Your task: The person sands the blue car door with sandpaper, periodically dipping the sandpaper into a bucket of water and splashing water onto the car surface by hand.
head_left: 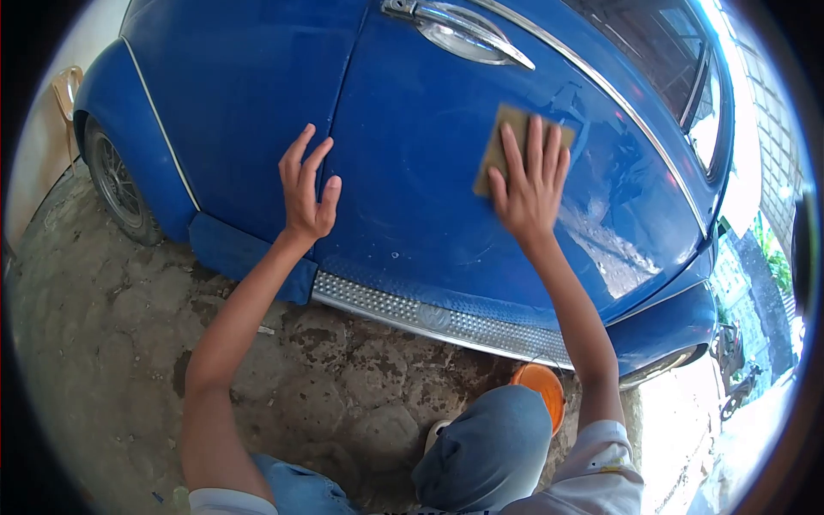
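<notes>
A blue car door [412, 172] fills the middle of the view, with a chrome handle [463, 34] near the top. My right hand [532, 184] lies with its fingers spread over a flat, khaki-brown sponge [493, 159], pressed against the door below the handle. The sponge is slightly blurred, and part of it is hidden under my palm. To the left, by the vertical door seam, my left hand [307, 193] is raised with fingers apart and nothing in it. White marks and reflections [614, 249] show on the paint right of the sponge.
A ridged metal running board [438, 318] edges the car's bottom. An orange bucket [541, 390] stands beside my knee [489, 446] on uneven stone ground [369, 378]. A wheel [116, 184] and a tan plastic chair [67, 90] are at the left.
</notes>
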`<act>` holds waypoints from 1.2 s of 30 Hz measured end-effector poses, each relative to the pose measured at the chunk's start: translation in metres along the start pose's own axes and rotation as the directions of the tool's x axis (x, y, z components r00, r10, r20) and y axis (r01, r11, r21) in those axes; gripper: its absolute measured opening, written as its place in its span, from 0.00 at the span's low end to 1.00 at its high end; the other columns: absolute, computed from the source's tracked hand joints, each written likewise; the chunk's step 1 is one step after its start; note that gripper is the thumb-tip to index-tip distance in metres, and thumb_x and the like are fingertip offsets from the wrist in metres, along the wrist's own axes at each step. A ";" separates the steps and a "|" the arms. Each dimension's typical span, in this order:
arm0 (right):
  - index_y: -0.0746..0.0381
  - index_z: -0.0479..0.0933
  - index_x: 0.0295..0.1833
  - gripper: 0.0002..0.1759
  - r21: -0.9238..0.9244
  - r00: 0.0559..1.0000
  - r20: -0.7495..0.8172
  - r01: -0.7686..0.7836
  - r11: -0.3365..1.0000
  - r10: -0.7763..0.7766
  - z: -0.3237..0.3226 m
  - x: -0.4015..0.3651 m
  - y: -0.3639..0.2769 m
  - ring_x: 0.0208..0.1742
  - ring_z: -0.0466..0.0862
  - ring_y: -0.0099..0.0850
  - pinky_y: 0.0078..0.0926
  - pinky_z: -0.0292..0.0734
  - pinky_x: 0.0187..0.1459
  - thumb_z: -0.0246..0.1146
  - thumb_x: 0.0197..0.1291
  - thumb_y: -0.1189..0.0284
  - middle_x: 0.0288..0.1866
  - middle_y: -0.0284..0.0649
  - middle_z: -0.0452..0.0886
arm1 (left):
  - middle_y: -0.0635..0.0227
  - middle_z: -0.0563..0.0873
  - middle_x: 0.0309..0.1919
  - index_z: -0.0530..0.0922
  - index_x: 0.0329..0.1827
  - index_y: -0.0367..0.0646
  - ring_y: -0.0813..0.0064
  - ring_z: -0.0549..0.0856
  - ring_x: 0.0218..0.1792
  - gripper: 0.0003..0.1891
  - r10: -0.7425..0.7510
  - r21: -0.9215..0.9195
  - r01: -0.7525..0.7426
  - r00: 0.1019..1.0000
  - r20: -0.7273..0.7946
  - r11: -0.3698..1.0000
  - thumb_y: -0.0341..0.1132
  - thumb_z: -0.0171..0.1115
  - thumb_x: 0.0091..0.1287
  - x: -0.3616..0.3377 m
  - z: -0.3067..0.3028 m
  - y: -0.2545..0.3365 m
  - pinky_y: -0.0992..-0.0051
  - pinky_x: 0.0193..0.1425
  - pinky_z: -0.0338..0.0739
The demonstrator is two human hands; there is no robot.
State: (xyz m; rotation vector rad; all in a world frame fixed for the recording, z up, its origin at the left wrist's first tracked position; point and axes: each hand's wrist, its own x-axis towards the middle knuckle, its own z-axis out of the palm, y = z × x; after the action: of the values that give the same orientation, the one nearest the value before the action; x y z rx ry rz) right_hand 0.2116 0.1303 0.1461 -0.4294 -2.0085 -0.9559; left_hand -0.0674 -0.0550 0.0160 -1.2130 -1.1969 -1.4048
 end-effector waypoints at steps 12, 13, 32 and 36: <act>0.33 0.44 0.89 0.43 -0.131 0.881 0.148 0.467 0.874 -0.449 0.049 -0.077 -0.089 0.90 0.48 0.41 0.52 0.43 0.86 0.46 0.75 0.35 0.92 0.33 0.45 | 0.48 0.68 0.78 0.75 0.72 0.36 0.51 0.66 0.77 0.28 0.021 -0.010 -0.020 0.997 0.076 1.000 0.49 0.49 0.82 -0.005 0.018 0.013 0.51 0.79 0.59; 0.31 0.44 0.89 0.42 -0.126 0.889 0.192 0.442 0.888 -0.415 0.050 -0.100 -0.071 0.90 0.48 0.42 0.52 0.43 0.86 0.45 0.75 0.34 0.92 0.32 0.45 | 0.48 0.68 0.78 0.75 0.72 0.36 0.51 0.66 0.76 0.28 0.029 -0.016 -0.028 0.997 0.077 0.999 0.49 0.49 0.82 -0.004 0.018 0.014 0.51 0.79 0.60; 0.35 0.43 0.90 0.47 -0.109 0.911 0.080 0.412 0.904 -0.406 0.057 -0.106 -0.078 0.90 0.50 0.40 0.51 0.44 0.87 0.50 0.71 0.34 0.92 0.31 0.46 | 0.55 0.74 0.75 0.81 0.67 0.46 0.53 0.72 0.73 0.22 0.217 -0.138 -0.185 0.935 0.280 0.973 0.43 0.54 0.76 -0.046 0.020 0.041 0.52 0.77 0.67; 0.35 0.47 0.89 0.45 0.017 0.893 0.076 0.444 0.896 -0.443 0.074 -0.175 -0.007 0.90 0.50 0.35 0.47 0.47 0.87 0.60 0.72 0.50 0.92 0.28 0.47 | 0.56 0.74 0.75 0.82 0.65 0.46 0.54 0.73 0.72 0.20 0.166 -0.138 -0.129 0.936 0.310 0.982 0.43 0.54 0.77 -0.058 0.018 0.051 0.54 0.74 0.70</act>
State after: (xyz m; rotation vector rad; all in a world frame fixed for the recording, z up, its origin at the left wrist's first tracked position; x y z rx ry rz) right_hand 0.2678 0.1905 -0.0251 0.0028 -2.2268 -1.2300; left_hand -0.0085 -0.0413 -0.0349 -1.6263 -1.2237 -1.2085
